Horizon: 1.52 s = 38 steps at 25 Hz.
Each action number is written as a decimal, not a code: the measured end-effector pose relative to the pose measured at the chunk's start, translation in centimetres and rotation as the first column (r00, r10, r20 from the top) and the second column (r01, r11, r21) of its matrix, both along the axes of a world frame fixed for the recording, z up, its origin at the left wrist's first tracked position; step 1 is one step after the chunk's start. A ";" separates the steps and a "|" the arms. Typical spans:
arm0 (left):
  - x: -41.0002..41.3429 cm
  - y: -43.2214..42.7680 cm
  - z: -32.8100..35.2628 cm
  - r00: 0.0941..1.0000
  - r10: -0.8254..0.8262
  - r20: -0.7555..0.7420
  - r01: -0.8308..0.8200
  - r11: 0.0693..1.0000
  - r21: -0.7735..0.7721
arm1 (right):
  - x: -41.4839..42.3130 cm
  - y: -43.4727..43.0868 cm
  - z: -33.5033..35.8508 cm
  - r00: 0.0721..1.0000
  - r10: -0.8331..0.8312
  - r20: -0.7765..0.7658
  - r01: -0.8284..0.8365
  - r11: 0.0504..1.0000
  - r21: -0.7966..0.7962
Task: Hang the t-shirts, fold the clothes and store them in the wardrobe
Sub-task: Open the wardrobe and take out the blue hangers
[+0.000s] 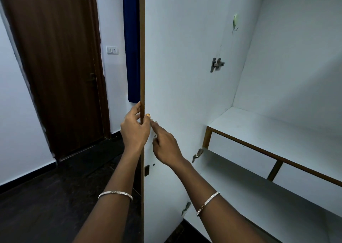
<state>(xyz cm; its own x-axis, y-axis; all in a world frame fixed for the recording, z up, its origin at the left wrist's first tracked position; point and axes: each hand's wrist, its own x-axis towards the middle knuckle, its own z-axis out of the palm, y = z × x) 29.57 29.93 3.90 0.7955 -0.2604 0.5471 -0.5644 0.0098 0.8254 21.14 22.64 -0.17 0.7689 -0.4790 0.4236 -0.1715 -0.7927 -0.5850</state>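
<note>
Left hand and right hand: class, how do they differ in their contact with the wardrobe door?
The left hand grips the edge of the wardrobe door, thumb wrapped inside; the right hand only touches its white inner face with its fingertips. Both wrists wear a bangle.

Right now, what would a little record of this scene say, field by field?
Grip: left hand holds the brown edge of the white wardrobe door
Touch: right hand fingertips rest on the door's inner face, beside the left hand
Door state: open
Behind door: dark blue hanging cloth
Inside: white wood-edged shelf
Hardware: metal hinge
</note>
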 end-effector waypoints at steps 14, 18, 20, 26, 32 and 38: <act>-12.2 -15.3 1.7 0.944 -0.253 0.212 0.244 0.967 0.071 | -14.4 -16.9 6.7 0.839 -0.355 0.412 0.340 0.934 0.113; -17.3 -23.6 2.6 0.848 -0.512 0.138 0.497 0.858 0.129 | -21.9 -23.6 9.4 0.753 -0.452 0.478 0.472 0.877 0.086; -20.3 -27.8 3.5 0.799 -0.590 0.116 0.580 0.807 0.111 | -25.9 -26.9 10.8 0.717 -0.493 0.494 0.537 0.842 0.061; -28.4 -38.8 6.9 0.663 -0.728 0.171 0.726 0.682 0.089 | -37.2 -34.8 15.9 0.649 -0.570 0.505 0.688 0.723 -0.068; -33.0 -47.7 12.6 0.603 -0.724 0.333 0.762 0.647 0.028 | -46.4 -41.1 23.9 0.546 -0.599 0.586 0.803 0.573 -0.161; -35.6 -55.9 21.6 0.537 -0.661 0.524 0.780 0.625 -0.011 | -51.8 -46.5 33.9 0.477 -0.552 0.684 0.875 0.372 -0.310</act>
<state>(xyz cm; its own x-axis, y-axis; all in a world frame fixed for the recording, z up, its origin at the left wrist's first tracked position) -5.98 -25.96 25.47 0.0493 -0.4620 0.8855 -0.5596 0.7216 0.4076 -30.69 -23.81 33.77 -0.0876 -0.2862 0.9541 -0.7265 -0.6370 -0.2578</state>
